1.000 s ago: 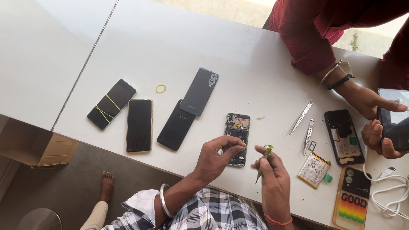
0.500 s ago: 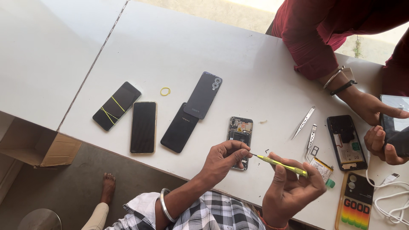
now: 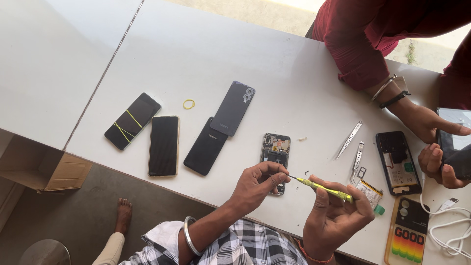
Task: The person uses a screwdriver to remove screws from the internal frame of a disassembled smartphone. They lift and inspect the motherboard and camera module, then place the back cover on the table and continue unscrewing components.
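A long white tabletop [image 3: 206, 54] is seen from above, with a seam running along its left part. A co-worker in a dark red sleeve [image 3: 360, 44] is seated across the far right corner; a dark phone [image 3: 454, 142] is held in that person's two hands.

Four flat items are laid out at centre-left: a black phone wrapped in yellow rubber bands [image 3: 132, 120], a black phone with a gold-coloured rim [image 3: 164, 145], a black back cover [image 3: 206, 145] and a dark grey back cover with two camera rings [image 3: 233, 108], the last overlapping the black cover's top edge. A loose yellow rubber band [image 3: 189, 104] lies just beside them.

The opened phone with exposed circuit board [image 3: 275, 156] lies near the table's near edge. The left hand [image 3: 256, 185] is closed over its lower end, fingertips pinched at the tip of the tool. The right hand [image 3: 336, 216] is wrapped around a slim yellow-green screwdriver [image 3: 324, 189], held nearly level and pointing left.

Two metal tweezers [image 3: 349, 140] lie to the right, near a second opened phone [image 3: 398, 162].
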Demonstrator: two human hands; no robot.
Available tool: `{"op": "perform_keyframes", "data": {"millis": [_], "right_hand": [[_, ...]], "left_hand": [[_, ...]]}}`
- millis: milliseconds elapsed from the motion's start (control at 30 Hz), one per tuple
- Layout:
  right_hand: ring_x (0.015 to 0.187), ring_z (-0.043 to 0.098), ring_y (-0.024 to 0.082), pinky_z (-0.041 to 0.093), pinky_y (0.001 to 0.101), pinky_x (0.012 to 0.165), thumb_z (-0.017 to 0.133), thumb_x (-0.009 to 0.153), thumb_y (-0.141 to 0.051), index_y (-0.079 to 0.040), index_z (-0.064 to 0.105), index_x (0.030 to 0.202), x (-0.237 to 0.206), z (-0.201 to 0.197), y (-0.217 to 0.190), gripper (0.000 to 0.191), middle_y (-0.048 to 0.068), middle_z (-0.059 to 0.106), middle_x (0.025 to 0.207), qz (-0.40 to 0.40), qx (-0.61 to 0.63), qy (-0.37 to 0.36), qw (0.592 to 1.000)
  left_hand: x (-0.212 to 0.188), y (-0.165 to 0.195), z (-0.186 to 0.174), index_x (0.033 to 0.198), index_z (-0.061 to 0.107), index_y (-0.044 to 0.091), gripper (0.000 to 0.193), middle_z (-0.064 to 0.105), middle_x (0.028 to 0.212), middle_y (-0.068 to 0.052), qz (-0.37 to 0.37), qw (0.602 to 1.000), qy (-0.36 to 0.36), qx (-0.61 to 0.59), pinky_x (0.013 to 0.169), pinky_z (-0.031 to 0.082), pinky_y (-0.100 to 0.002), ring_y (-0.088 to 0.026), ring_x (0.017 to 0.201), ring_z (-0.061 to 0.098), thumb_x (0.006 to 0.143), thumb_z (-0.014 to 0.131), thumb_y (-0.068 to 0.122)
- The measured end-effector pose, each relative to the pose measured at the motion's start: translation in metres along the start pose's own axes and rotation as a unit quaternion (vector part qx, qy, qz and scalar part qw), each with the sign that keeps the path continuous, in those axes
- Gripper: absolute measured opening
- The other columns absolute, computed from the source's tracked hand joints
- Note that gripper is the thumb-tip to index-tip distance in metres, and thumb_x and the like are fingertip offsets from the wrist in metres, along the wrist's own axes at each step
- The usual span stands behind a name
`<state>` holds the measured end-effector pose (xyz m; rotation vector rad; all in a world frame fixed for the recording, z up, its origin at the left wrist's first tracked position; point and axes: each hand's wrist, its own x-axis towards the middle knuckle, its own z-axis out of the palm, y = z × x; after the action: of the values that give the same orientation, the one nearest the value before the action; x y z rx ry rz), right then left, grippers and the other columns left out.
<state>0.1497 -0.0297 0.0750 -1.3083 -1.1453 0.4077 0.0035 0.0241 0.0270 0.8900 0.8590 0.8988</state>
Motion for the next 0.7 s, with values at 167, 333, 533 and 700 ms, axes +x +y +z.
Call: {"op": "perform_keyframes", "data": {"millis": [167, 333, 533, 700], "right_hand": [[0.112, 0.073, 0.033, 0.066, 0.0384, 0.098, 0.059, 0.107, -0.003, -0.004, 0.029, 0.135, -0.002, 0.000, 0.005, 0.041, 0.020, 0.062, 0.116, 0.021, 0.011, 0.009, 1.000], [0.116, 0.072, 0.032, 0.061, 0.0402, 0.101, 0.059, 0.109, -0.004, -0.004, 0.029, 0.136, 0.000, -0.003, 0.006, 0.040, 0.020, 0.061, 0.119, 0.058, 0.040, 0.017, 0.997], [0.111, 0.069, 0.025, 0.061, 0.0416, 0.104, 0.061, 0.110, -0.006, -0.005, 0.028, 0.139, 0.005, -0.011, 0.005, 0.044, 0.016, 0.055, 0.119, 0.052, 0.038, 0.033, 0.997], [0.113, 0.069, 0.025, 0.060, 0.0411, 0.104, 0.060, 0.112, -0.006, -0.004, 0.028, 0.139, 0.006, -0.019, 0.011, 0.041, 0.016, 0.054, 0.121, 0.058, 0.026, 0.036, 0.997]], "left_hand": [[-0.006, 0.009, 0.005, 0.115, 0.070, 0.004, 0.028, 0.076, 0.100, -0.006, 0.011, 0.997, 0.020, 0.075, 0.072, 0.058, -0.023, -0.007, 0.087, 0.067, 0.100, 0.067, 0.027], [-0.005, 0.015, 0.008, 0.118, 0.070, 0.002, 0.032, 0.071, 0.097, -0.005, 0.018, 0.996, 0.015, 0.086, 0.073, 0.058, -0.026, -0.008, 0.083, 0.065, 0.099, 0.071, 0.028], [-0.008, 0.024, -0.007, 0.133, 0.063, 0.007, 0.060, 0.071, 0.110, -0.009, 0.078, 0.966, 0.059, 0.237, 0.085, 0.057, -0.034, -0.018, 0.093, 0.065, 0.084, 0.082, 0.035], [-0.010, 0.016, -0.031, 0.147, 0.038, 0.005, 0.103, 0.040, 0.148, -0.019, 0.209, 0.783, 0.005, 0.585, 0.116, 0.020, -0.050, -0.035, 0.140, 0.034, 0.068, 0.088, 0.048]]}}
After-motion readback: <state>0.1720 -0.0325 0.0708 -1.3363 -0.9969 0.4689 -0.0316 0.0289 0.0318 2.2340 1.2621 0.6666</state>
